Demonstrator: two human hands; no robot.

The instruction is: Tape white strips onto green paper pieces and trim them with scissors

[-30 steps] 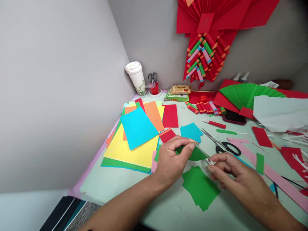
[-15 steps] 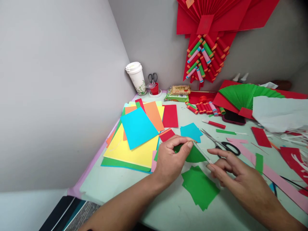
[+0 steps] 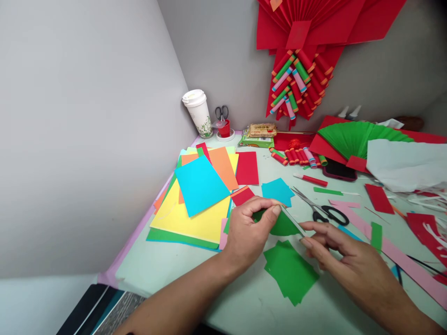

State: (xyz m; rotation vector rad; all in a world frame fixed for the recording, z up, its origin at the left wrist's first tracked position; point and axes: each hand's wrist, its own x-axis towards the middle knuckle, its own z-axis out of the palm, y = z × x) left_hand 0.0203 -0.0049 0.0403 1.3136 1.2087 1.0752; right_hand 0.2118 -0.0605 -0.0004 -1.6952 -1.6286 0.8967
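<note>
Across the middle of the view, my left hand [image 3: 249, 228] pinches the upper end of a narrow pale strip [image 3: 292, 220] between thumb and forefinger. My right hand [image 3: 342, 256] is closed round its lower end, forefinger above and thumb below. Green paper [image 3: 284, 227] shows just under the strip, partly behind my left hand; whether the two are joined I cannot tell. Below it, a small stack of green paper pieces [image 3: 291, 274] lies on the table. A pair of scissors [image 3: 323, 211] with black handles rests open beyond my right hand.
Coloured paper sheets [image 3: 195, 218] are piled at left, with small blue pieces [image 3: 277, 191] nearby. A white lidded cup [image 3: 198, 114] stands at the back. Rolled paper tubes [image 3: 296, 157], a green paper fan [image 3: 359, 139] and a long pink strip [image 3: 405, 265] lie to the right.
My right forefinger has come down towards the thumb, closing on the strip's lower end. A blue paper piece now shows above my right hand. My left hand stays put.
</note>
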